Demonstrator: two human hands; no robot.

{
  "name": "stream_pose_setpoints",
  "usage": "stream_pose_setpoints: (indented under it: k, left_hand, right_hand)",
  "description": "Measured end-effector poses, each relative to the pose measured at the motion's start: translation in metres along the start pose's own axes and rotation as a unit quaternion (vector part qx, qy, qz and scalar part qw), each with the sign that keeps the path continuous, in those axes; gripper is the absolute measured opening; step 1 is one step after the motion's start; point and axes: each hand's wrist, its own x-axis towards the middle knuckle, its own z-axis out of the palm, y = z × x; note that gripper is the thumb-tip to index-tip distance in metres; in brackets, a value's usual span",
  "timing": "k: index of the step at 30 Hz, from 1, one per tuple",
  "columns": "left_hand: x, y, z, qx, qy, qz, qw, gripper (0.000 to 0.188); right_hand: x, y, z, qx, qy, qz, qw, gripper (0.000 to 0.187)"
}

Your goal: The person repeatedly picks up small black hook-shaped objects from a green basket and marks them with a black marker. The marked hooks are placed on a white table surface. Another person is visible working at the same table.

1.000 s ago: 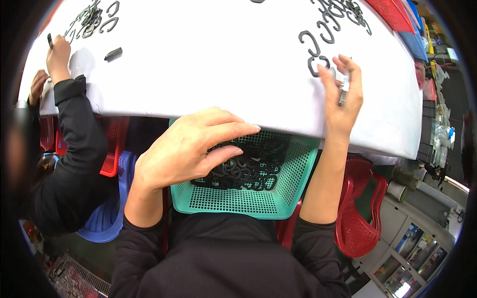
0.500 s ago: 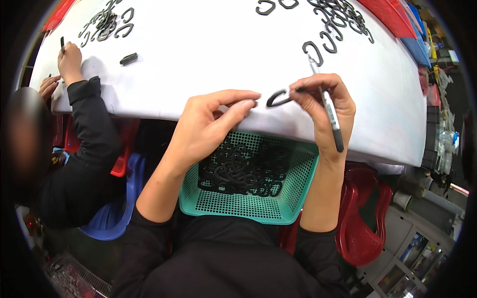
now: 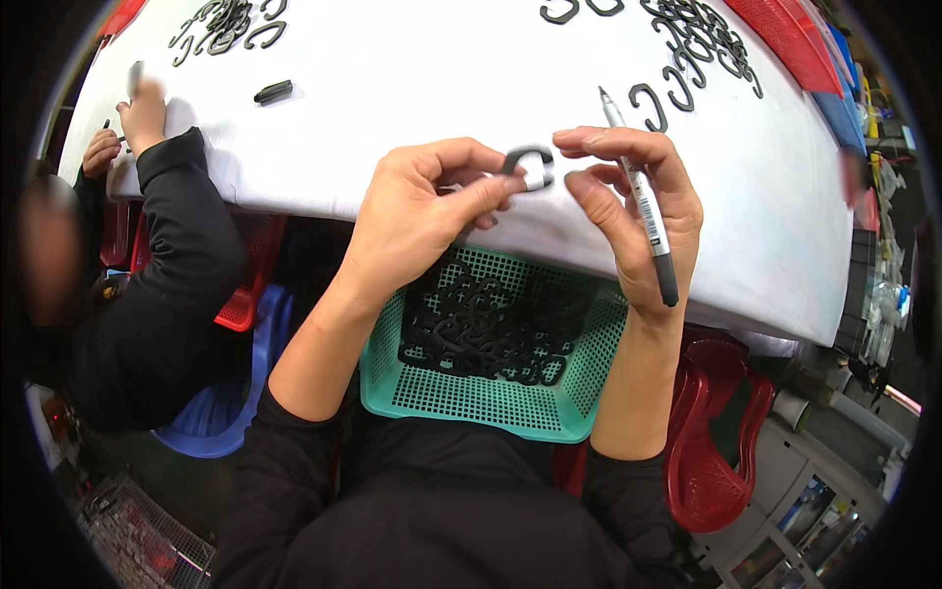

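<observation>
My left hand point(image 3: 412, 216) pinches a black C-shaped piece point(image 3: 512, 160) between thumb and fingers, above the table's near edge. Beside it, my right hand point(image 3: 675, 201) holds a silver marker pen point(image 3: 650, 216) with a black end. The pen is tucked against the hand, uncapped tip pointing away from me. My right thumb and index finger are spread apart, close to the piece but not touching it. Below both hands, a green mesh basket point(image 3: 491, 424) holds many similar black pieces point(image 3: 471, 324).
On the white table point(image 3: 392, 88) lie black C-shaped pieces point(image 3: 692, 44) at far right and another pile point(image 3: 226, 25) at far left. A black pen cap point(image 3: 274, 92) lies left of centre. A co-worker's hand point(image 3: 145, 113) works at the left. Red trays point(image 3: 780, 34) edge the right.
The C-shaped piece has passed from my right fingers to my left hand. My right thumb and index finger have opened while the marker stays in that hand. The view has shifted slightly.
</observation>
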Motion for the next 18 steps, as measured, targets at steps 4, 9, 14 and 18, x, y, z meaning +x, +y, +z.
stream_pose_setpoints:
  k: [4,9,14,18]
  left_hand:
    - [0.001,-0.010,0.001,-0.072,0.010,0.048,0.996,0.013]
    - [-0.001,-0.010,0.001,-0.067,0.040,0.058,0.995,0.016]
    - [0.001,-0.010,-0.001,0.073,0.159,0.142,0.974,0.011]
    - [0.005,-0.021,-0.005,0.145,0.194,0.207,0.948,0.009]
  right_hand:
    - [-0.009,0.002,0.022,-0.045,0.063,0.042,0.996,0.026]
    - [-0.009,0.007,0.023,-0.033,0.032,0.062,0.997,0.015]
    - [-0.006,0.003,0.028,-0.020,0.112,0.095,0.989,0.017]
    - [-0.017,0.010,0.022,-0.001,0.138,0.103,0.985,0.027]
